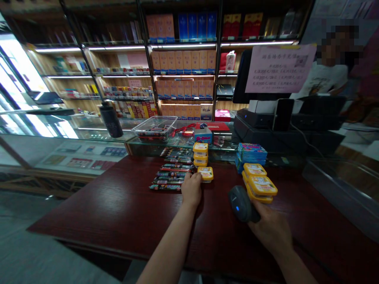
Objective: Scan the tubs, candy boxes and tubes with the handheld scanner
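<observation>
My left hand (192,188) rests on the dark red counter (118,205), fingers closed on a small yellow tin (206,173) lying flat by itself. Behind it stands a short stack of the same yellow tins (200,154). To its left lie several slim dark packets (171,173) in a row. My right hand (271,230) grips the handle of a dark grey barcode scanner (241,203), whose head points toward the left. Just past the scanner sits another pile of yellow tins (259,183).
A stack of blue packets (251,153) lies behind the right pile. A clear plastic tray (156,128), a black flask (111,119) and a till with a pink notice (280,69) stand on the glass counter. A person (328,75) stands behind the till. Shelves of boxes fill the back wall.
</observation>
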Demonstrator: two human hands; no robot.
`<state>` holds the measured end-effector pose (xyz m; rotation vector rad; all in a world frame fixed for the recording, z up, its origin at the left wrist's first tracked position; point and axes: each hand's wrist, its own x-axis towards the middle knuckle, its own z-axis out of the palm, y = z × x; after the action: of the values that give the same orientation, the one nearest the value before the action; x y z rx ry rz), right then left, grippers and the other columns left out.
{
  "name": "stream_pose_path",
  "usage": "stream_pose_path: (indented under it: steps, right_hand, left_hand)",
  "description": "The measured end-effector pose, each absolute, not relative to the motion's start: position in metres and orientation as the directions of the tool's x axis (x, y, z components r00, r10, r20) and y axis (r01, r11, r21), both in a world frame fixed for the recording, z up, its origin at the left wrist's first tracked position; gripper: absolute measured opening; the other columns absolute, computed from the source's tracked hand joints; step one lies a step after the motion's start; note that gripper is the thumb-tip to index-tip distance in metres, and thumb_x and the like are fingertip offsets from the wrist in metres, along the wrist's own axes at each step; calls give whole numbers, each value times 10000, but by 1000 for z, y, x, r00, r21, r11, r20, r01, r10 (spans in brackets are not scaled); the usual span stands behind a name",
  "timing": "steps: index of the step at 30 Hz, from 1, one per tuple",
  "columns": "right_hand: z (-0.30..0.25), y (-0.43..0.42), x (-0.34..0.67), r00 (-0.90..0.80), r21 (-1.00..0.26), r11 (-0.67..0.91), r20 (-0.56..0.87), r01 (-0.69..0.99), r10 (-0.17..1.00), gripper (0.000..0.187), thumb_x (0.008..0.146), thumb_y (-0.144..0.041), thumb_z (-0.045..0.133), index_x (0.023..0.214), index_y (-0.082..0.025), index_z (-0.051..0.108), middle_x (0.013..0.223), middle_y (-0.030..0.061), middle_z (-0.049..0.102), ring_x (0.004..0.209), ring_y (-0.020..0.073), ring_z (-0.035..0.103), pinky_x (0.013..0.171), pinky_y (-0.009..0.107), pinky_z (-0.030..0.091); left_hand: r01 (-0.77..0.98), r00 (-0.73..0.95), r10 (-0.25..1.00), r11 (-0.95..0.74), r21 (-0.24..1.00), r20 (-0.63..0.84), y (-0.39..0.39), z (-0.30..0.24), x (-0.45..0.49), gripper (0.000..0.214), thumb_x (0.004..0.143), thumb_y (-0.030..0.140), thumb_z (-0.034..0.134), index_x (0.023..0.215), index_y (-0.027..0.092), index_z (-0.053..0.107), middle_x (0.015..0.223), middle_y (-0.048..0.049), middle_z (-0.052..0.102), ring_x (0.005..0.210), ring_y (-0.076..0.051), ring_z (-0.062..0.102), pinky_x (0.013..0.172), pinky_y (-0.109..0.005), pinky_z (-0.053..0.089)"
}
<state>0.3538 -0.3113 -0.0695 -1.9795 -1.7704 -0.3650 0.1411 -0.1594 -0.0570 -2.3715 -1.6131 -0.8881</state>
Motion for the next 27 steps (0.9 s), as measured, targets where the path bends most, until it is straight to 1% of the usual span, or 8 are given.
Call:
stream_pose_path:
  steps: [1,3,6,9,12,16,23,27]
  right_hand:
    - [-73,-312,354,108,-142,-42,502,989,858,274,759,-218,509,1016,-217,605,940,56,722,790,204,678,647,281,459]
    - [-77,-315,352,70,-126,-4,524,992,849,275,767,-204,492,1018,-211,605,961,58,720,809,206,674,668,290,462]
    - [-76,-318,350,66,-136,4,507,991,860,267,771,-209,491,1008,-204,614,975,66,718,806,207,673,677,289,464]
    - [-74,-319,349,92,-175,-11,465,984,881,277,767,-206,489,1012,-200,619,993,74,717,817,209,672,695,289,468]
    - [-72,-320,350,135,-217,-40,443,975,886,295,767,-212,490,1034,-206,615,989,70,718,819,212,670,707,295,470]
    - [-72,-320,349,136,-211,-47,433,976,891,287,768,-206,495,1028,-202,617,976,63,719,820,206,670,712,288,468]
    - [-71,-319,348,146,-176,-80,405,981,903,286,771,-197,505,1038,-205,609,989,58,712,812,205,666,694,301,446]
    - [-67,-316,348,166,-181,-110,334,977,928,262,779,-201,510,1020,-215,611,1005,50,706,835,194,654,686,288,415]
  left_hand:
    - [893,249,790,-411,184,561,-160,-56,142,258,889,147,422,1007,216,640,1052,-74,663,949,-220,541,812,-344,448]
    - [872,302,750,-467,149,588,-160,-55,145,242,890,174,434,993,219,649,1046,-71,656,954,-222,517,844,-360,425]
    - [818,395,711,-560,130,581,-155,-57,150,210,885,223,479,998,233,656,1017,-61,657,927,-218,508,825,-358,414]
    - [830,346,731,-531,172,588,-147,-60,152,186,873,223,509,960,239,672,980,-66,664,906,-229,502,782,-360,406]
    - [838,267,747,-492,236,610,-142,-63,149,192,867,200,517,957,242,681,1009,-76,659,923,-232,501,793,-362,400]
    - [850,214,765,-452,270,607,-138,-65,148,202,864,188,518,969,232,684,1031,-91,651,946,-238,507,818,-367,402]
    - [855,228,764,-454,250,604,-137,-67,148,253,852,165,508,1046,226,659,1118,-100,625,1013,-253,505,872,-390,414]
    - [809,251,706,-529,257,663,-147,-63,147,354,825,133,514,1152,226,613,1186,-99,584,1087,-264,478,948,-429,393]
